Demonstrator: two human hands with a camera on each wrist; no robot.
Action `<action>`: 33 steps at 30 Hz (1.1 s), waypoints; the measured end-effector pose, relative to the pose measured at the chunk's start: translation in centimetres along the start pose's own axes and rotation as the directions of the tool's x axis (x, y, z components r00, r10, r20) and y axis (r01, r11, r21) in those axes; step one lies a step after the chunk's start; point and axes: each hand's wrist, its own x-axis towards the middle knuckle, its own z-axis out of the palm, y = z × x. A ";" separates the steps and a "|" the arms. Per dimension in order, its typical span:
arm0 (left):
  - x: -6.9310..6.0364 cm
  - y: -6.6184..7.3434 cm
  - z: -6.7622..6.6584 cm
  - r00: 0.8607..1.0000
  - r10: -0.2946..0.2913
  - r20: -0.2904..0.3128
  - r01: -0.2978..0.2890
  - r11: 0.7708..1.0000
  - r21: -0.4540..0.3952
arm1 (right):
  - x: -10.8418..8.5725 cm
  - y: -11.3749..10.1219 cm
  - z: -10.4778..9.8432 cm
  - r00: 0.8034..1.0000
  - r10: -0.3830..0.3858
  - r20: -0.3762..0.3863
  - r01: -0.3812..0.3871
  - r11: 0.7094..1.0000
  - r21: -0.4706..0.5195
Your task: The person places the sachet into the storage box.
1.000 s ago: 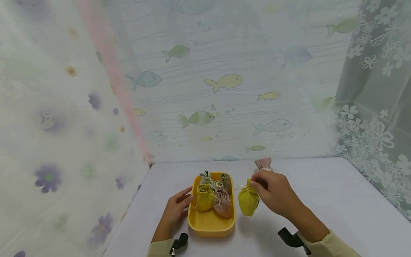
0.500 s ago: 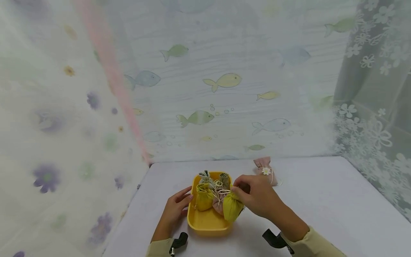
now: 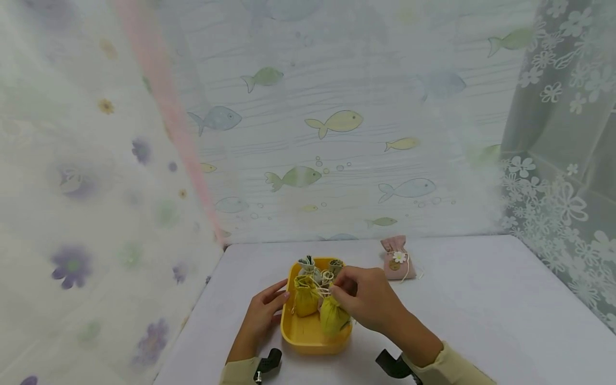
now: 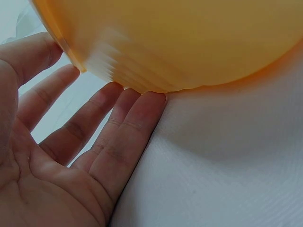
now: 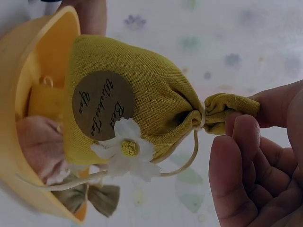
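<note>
My right hand (image 3: pixel 368 297) pinches the gathered neck of a yellow drawstring pouch (image 5: pixel 137 90), holding it over the near right part of a yellow tub (image 3: pixel 308 342). A round paper label and a white cloth flower on the pouch show in the right wrist view. Against the tub's left wall rests my left hand (image 3: pixel 263 315), its fingers extended and fingertips touching the plastic (image 4: pixel 189 47). Inside the tub stand another yellow pouch (image 3: pixel 305 299), a pale patterned pouch (image 3: pixel 307 265) and a grey-green pouch (image 5: pixel 102 196). A pink pouch (image 5: pixel 42 146) there is mostly hidden in the head view.
A pink pouch (image 3: pixel 398 262) with a white flower lies on the white table (image 3: pixel 462 299), behind and right of the tub. Fish-print curtain (image 3: pixel 337 160) hangs along the table's back edge. Floral sheeting (image 3: pixel 96 224) borders the left side.
My right hand has carried the yellow pouch leftward from beside the tub to over it. The pink pouch on the table has come into full view. The left hand stays put.
</note>
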 end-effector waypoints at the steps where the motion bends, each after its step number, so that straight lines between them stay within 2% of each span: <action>1: 0.0 0.0 0.0 1.000 0.002 0.000 -0.002 1.000 0.007 | 0.1 -0.2 0.2 1.000 -0.005 0.002 0.005 1.000 0.003; 10: 0.0 0.0 -0.1 1.000 -0.005 -0.006 0.005 1.000 0.026 | 0.9 -0.5 2.9 0.999 -0.039 0.013 0.038 0.998 0.051; 22: 0.0 0.2 -0.1 1.000 -0.002 0.007 0.002 0.999 0.033 | 1.4 0.9 5.7 0.999 0.007 0.054 -0.008 1.000 0.023; 28: -0.2 0.4 -0.1 1.000 -0.005 0.006 0.004 0.999 0.035 | 1.5 1.4 6.9 0.995 0.032 0.096 -0.028 0.999 -0.041; 33: -0.4 0.4 0.0 1.000 0.003 -0.010 -0.002 0.999 0.035 | 1.4 1.5 7.5 0.993 0.010 0.115 0.001 0.996 -0.094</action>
